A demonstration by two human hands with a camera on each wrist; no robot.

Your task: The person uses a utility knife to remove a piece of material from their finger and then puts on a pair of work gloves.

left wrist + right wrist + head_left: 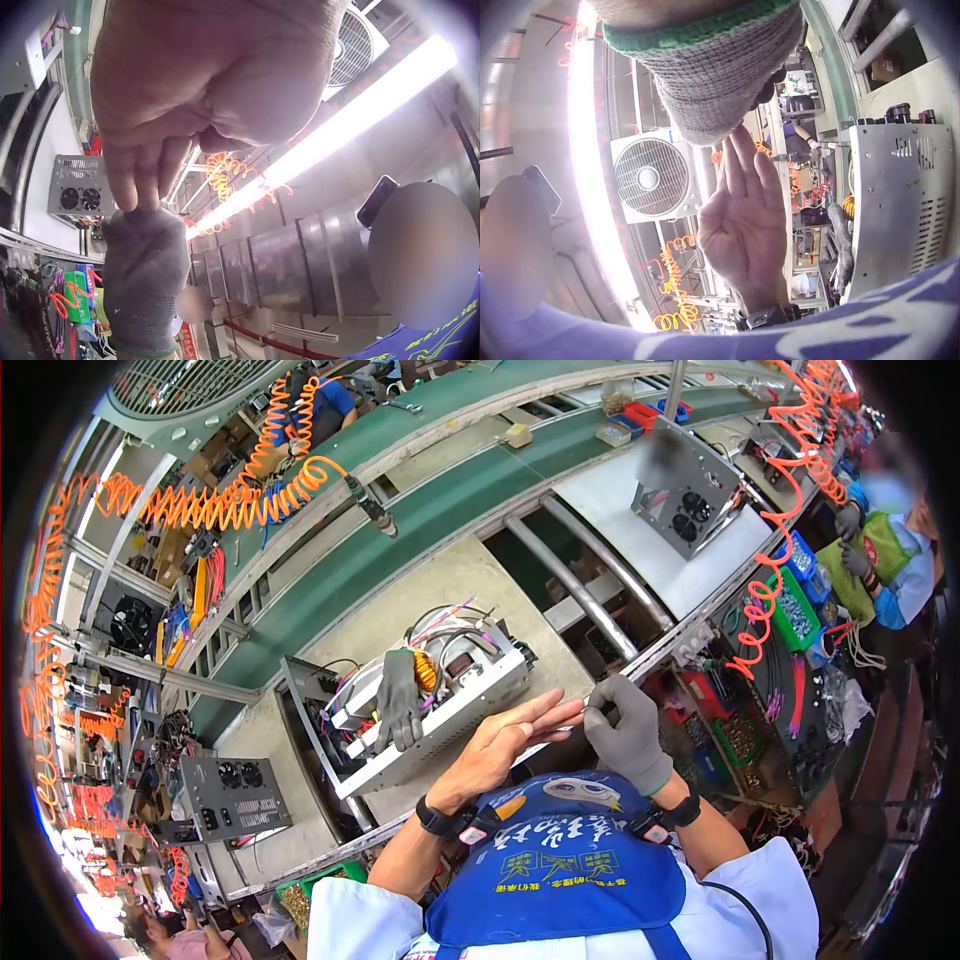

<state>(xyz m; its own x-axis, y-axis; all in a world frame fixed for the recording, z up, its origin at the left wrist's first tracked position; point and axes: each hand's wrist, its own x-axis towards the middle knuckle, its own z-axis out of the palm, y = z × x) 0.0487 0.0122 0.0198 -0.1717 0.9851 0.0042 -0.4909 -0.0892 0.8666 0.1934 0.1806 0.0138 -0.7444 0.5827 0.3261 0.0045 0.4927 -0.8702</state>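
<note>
In the head view my bare left hand (505,745) is held out flat, its fingers straight and reaching to my right hand (628,735). The right hand wears a grey knit glove, its fingers curled at the left fingertips and pinching them. In the left wrist view the left fingers (146,169) meet the gloved fist (146,262). From the right wrist the open left palm (742,232) shows, its fingertips partly hidden behind the glove cuff (712,71). A loose grey glove (400,700) lies over an open metal chassis (440,735) packed with wires and a yellow coil.
Another chassis with two fans (690,510) stands on a white board at the right, and one (235,795) at the left. Metal rollers (600,580) lie between. A power screwdriver (370,505) hangs by an orange coiled hose. Parts bins (795,610) line the right side, near another person.
</note>
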